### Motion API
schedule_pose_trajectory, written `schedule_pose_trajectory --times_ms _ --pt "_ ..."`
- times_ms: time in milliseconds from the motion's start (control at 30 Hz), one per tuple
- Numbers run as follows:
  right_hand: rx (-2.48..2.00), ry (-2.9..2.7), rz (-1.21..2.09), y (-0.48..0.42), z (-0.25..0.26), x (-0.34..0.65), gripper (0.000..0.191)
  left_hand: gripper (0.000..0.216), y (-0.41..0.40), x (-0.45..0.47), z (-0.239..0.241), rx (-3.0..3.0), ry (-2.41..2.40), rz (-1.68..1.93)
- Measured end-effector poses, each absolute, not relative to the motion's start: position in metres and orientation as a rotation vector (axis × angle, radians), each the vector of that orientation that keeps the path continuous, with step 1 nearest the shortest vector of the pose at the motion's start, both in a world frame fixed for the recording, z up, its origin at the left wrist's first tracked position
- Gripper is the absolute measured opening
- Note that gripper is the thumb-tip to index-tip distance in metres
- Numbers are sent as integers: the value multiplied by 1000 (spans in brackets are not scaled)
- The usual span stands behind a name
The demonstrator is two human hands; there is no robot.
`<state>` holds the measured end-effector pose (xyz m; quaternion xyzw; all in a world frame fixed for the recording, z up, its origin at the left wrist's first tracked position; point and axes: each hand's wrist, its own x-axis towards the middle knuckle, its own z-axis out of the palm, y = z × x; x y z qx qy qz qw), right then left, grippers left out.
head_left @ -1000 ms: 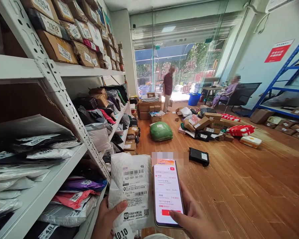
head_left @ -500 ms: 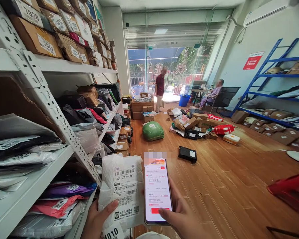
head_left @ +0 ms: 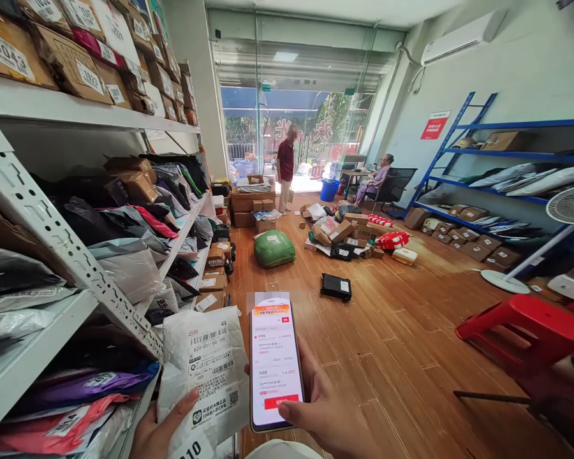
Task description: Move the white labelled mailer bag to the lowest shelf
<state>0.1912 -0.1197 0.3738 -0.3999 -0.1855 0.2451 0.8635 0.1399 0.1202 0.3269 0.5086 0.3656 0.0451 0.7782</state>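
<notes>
My left hand [head_left: 160, 427] holds a white plastic mail parcel [head_left: 205, 376] with a barcode label, thumb pressed on its lower left. Right beside it my right hand [head_left: 323, 414] grips a smartphone [head_left: 275, 363] upright, its lit screen showing a list and a red button; my thumb rests near that button. Both are low in the view, just off the end of the white metal shelf rack [head_left: 81, 268] on my left, which is packed with soft parcels and numbered cardboard boxes.
A green sack [head_left: 273, 247], a black parcel [head_left: 336, 286] and a heap of boxes [head_left: 347, 233] lie on the wooden floor. A red stool [head_left: 526, 331] and a fan [head_left: 567, 207] stand at right by blue shelving [head_left: 492, 156]. One person stands [head_left: 286, 167] and another sits [head_left: 375, 178] near the glass door.
The view has swung to the right: the red stool, fan and blue shelves came into sight. Parcel and phone stay held the same way, shifted left in the picture.
</notes>
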Motion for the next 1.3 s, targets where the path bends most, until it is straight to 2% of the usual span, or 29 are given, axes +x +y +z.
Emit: schedule_pose_trajectory --times_ms 167,267,467,600,733,900,1000,1133,1300 --pt "-772 -300 517 -115 371 192 92 79 125 140 326 1132 807 93" --pt "-723 -159 502 -109 370 193 80 65 126 140 327 1191 806 130" --pt "-793 -36 470 -97 371 197 55 68 128 142 323 1159 865 78" --pt "-794 21 449 -92 368 199 58 69 129 144 319 1095 855 80" --pt "-764 -52 509 -89 368 202 49 59 131 146 315 1155 870 114" --pt "-698 73 578 -88 357 214 63 61 133 154 308 1211 894 84" --pt "-645 235 619 -92 345 224 62 61 131 165 302 1217 940 20" --pt "-740 542 517 -103 331 243 63 59 119 188 295 1278 998 -15" --pt "-662 524 486 -127 323 283 67 54 88 238 290 1313 1002 -89"
